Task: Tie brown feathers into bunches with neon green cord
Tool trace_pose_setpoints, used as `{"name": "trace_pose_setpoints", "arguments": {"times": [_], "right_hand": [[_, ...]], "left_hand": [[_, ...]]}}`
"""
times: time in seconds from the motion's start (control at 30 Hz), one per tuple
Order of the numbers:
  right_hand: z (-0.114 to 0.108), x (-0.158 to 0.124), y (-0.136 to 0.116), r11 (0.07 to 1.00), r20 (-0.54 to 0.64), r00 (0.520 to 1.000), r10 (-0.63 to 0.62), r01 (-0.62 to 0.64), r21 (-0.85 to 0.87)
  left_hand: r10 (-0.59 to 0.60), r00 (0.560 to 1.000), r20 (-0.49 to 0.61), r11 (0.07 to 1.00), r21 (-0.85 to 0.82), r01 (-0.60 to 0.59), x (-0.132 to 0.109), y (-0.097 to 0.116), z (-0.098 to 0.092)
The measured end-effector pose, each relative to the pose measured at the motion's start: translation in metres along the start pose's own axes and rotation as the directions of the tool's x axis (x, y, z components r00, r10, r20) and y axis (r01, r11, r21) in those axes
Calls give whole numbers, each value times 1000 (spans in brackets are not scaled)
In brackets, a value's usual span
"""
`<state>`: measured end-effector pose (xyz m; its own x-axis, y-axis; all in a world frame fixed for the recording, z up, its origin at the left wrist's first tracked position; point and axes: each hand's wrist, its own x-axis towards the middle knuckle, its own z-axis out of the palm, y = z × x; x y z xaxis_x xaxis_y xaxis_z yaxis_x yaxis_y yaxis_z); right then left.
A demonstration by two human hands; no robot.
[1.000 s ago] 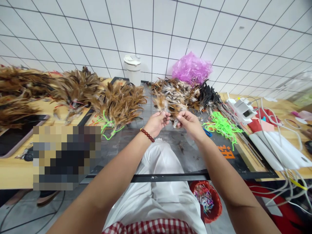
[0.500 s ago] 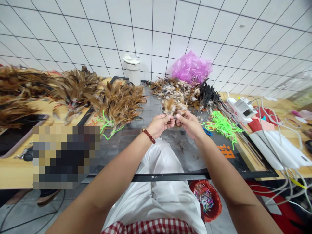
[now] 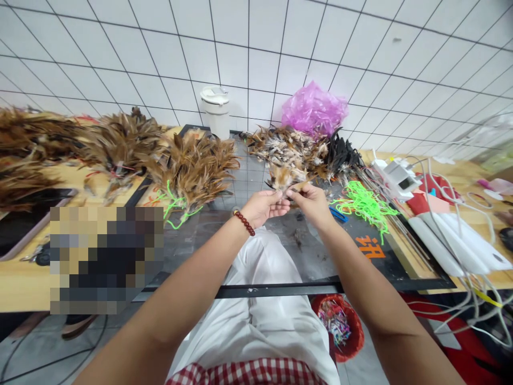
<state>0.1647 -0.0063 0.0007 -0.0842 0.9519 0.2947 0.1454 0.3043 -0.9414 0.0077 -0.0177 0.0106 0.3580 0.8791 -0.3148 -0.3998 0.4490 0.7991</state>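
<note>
Over the dark mat, my left hand (image 3: 264, 207) is closed in a pinch on the base of a small tuft of brown and white feathers (image 3: 282, 176). My right hand (image 3: 312, 203) meets it fingertip to fingertip, thumb and forefinger pressed together on the base of the feathers too. Exactly which feather each hand grips is partly hidden by the fingers. Just beyond lies a loose heap of mottled feathers (image 3: 288, 147). Left of my hands is a pile of brown feather bundles (image 3: 196, 166) with neon green cord at its lower end.
At right lie a tangle of green cord (image 3: 366, 206), a blue looped object (image 3: 339, 214) and white devices with cables (image 3: 401, 179). A white cup (image 3: 217, 115) and a pink plastic bag (image 3: 315, 109) stand by the wall. Below the edge is a red bin (image 3: 352, 342).
My right hand has shifted slightly, its fingers more extended over the feather bases, and more of the blue object shows. The left hand stays nearly in place, its lower fingers loosened a little.
</note>
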Motion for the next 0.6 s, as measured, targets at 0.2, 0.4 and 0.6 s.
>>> {"name": "trace_pose_setpoints", "arguments": {"times": [0.2,0.4,0.6], "right_hand": [[0,0,2,1000,21,1000,15,-15,-6],[2,-1,-6,995,-2,995,97,-97,2],[15,-8,-10,977,168,980,109,-137,165]], "left_hand": [[-58,993,100,996,75,51,2,-2,-4],[178,984,28,970,-174,-170,9,-7,-7],[193,978,82,964,-202,-173,11,-9,-5]]}}
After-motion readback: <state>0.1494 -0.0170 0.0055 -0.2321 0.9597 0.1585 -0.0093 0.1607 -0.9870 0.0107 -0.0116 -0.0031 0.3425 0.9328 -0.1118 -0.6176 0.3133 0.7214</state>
